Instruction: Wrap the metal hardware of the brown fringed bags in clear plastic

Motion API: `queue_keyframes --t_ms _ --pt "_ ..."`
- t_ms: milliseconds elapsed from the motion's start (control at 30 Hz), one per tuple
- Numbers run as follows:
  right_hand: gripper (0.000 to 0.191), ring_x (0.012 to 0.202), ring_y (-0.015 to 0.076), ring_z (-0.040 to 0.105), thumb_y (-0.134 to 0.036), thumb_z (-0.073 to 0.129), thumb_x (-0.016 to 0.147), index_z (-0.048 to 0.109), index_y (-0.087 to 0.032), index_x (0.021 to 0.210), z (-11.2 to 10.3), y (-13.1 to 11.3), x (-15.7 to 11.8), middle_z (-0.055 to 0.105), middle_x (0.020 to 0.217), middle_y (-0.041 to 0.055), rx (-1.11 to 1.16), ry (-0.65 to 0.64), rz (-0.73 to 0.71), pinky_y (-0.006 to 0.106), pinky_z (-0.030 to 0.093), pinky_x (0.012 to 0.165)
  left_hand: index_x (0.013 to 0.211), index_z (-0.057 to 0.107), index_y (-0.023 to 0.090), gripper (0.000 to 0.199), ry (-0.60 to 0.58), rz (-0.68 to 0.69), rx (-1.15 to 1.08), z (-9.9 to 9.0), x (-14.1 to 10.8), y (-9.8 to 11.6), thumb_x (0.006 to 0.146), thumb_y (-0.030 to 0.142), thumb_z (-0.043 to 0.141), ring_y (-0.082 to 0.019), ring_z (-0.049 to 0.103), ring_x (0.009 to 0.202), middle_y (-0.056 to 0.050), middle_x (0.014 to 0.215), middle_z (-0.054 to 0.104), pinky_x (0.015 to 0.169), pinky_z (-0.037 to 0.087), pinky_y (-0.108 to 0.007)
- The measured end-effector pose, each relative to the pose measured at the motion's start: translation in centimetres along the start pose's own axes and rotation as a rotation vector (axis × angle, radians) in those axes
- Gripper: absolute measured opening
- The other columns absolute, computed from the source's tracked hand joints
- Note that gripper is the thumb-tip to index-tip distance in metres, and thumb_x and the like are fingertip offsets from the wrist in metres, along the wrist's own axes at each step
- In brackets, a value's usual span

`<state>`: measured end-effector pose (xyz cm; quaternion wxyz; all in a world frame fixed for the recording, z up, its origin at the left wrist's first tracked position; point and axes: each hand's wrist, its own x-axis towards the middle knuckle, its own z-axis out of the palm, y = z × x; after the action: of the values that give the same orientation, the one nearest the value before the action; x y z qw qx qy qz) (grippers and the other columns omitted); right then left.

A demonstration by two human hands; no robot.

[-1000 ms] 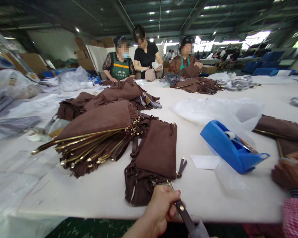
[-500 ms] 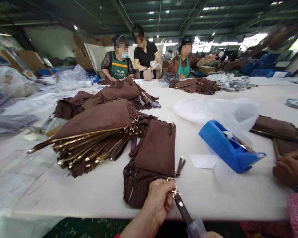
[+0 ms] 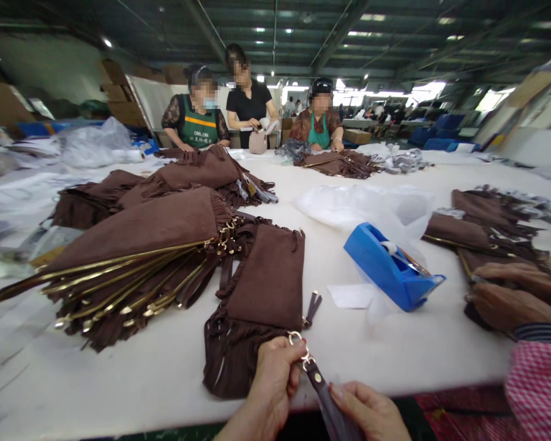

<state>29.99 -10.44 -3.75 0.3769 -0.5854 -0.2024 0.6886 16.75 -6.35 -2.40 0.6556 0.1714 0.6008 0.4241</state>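
A brown fringed bag (image 3: 269, 278) lies flat on the white table before me, its fringe spread toward my side. My left hand (image 3: 278, 370) pinches the gold ring and clasp (image 3: 299, 343) at the bag's near corner. From that clasp a dark brown strap (image 3: 316, 376) with a gold stud runs down toward me. My right hand (image 3: 370, 410) grips this strap lower down, where a translucent plastic wrap (image 3: 333, 416) covers it. A short zipper pull (image 3: 312, 309) sticks out beside the bag's right edge.
A fanned stack of brown bags (image 3: 138, 245) with gold zippers lies at the left. Right of centre stands a blue tape dispenser (image 3: 390, 266) near a white plastic sheet (image 3: 367, 205). A co-worker's hands (image 3: 509, 294) handle brown bags at the right. Several people work across the table.
My right hand has come up into view, holding the wrapped strap. My left hand keeps its hold on the clasp. The view has turned right, showing more of the neighbour's bags.
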Motion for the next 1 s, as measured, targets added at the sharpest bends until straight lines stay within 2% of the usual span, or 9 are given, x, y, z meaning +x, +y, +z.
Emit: queue_keyframes --t_ms 133,267,367,467,600,767,833,1000 --pt "0.038 0.040 0.0058 0.036 -0.045 0.074 0.042 0.052 -0.015 0.047 1.2 -1.1 0.7 0.049 0.039 -0.0049 -0.069 0.049 -0.065 0.021 0.024 0.041 0.045 0.044 0.018 0.027 -0.009 -0.004 -0.019 0.1 -0.1 -0.1 0.047 0.040 0.059 -0.003 0.019 0.022 0.007 0.024 0.033 0.029 0.007 -0.018" --pt "0.033 0.041 0.0060 0.034 -0.043 0.069 0.053 0.052 -0.015 0.048 2.5 -3.1 0.8 0.046 0.039 -0.0060 -0.224 0.047 -0.153 0.021 0.023 0.042 0.046 0.045 0.018 0.024 -0.010 -0.010 -0.075 0.1 0.1 0.3 0.047 0.036 0.060 -0.003 0.019 0.022 0.008 0.023 0.031 0.030 0.007 -0.018" --pt "0.034 0.041 0.0060 0.034 -0.044 0.068 0.053 0.052 -0.014 0.047 2.7 -4.0 1.0 0.045 0.039 -0.0062 -0.314 0.053 -0.196 0.021 0.023 0.042 0.048 0.045 0.017 0.023 -0.001 -0.014 -0.178 0.1 0.2 0.7 0.044 0.030 0.063 -0.002 0.023 0.025 0.007 0.029 0.036 0.030 0.009 -0.018" --pt "0.035 0.041 0.0065 0.038 -0.046 0.068 0.053 0.056 -0.014 0.052 2.3 -3.8 0.9 0.049 0.042 -0.0051 -0.249 -0.025 -0.100 0.021 0.026 0.042 0.050 0.047 0.015 0.022 -0.006 -0.031 -0.249 0.1 0.2 0.9 0.044 0.027 0.064 -0.002 0.029 0.028 0.002 0.039 0.049 0.031 0.011 -0.017" --pt "0.036 0.051 0.0116 0.054 -0.038 0.076 0.046 0.063 -0.015 0.070 1.4 -2.3 0.5 0.063 0.056 0.0001 -0.068 -0.164 0.029 0.021 0.037 0.049 0.051 0.048 0.013 0.021 -0.020 -0.023 -0.295 0.2 0.1 0.8 0.045 0.026 0.064 -0.003 0.033 0.029 -0.002 0.045 0.056 0.032 0.012 -0.017" --pt "0.033 0.040 0.0084 0.051 -0.035 0.078 0.045 0.061 -0.013 0.062 1.3 -1.4 0.5 0.063 0.047 0.0022 -0.060 -0.218 0.075 0.018 0.033 0.043 0.048 0.049 0.014 0.024 -0.039 -0.024 -0.283 0.3 0.1 0.6 0.044 0.031 0.065 -0.002 0.025 0.024 0.002 0.034 0.047 0.031 0.009 -0.019" --pt "0.032 0.041 0.0088 0.053 -0.034 0.078 0.046 0.061 -0.012 0.061 1.7 -1.7 0.8 0.064 0.049 0.0027 -0.048 -0.207 0.077 0.018 0.035 0.044 0.046 0.048 0.015 0.023 -0.023 -0.028 -0.269 0.4 -0.1 0.7 0.043 0.031 0.064 -0.002 0.022 0.023 0.004 0.029 0.041 0.030 0.007 -0.019" --pt "0.028 0.045 0.0079 0.053 -0.032 0.075 0.051 0.063 -0.010 0.063 2.5 -2.8 0.8 0.064 0.052 0.0027 -0.071 -0.291 0.058 0.017 0.037 0.045 0.042 0.042 0.017 0.023 -0.011 -0.053 -0.260 0.3 -0.5 0.8 0.040 0.030 0.062 -0.003 0.022 0.022 0.007 0.024 0.034 0.029 0.008 -0.018"
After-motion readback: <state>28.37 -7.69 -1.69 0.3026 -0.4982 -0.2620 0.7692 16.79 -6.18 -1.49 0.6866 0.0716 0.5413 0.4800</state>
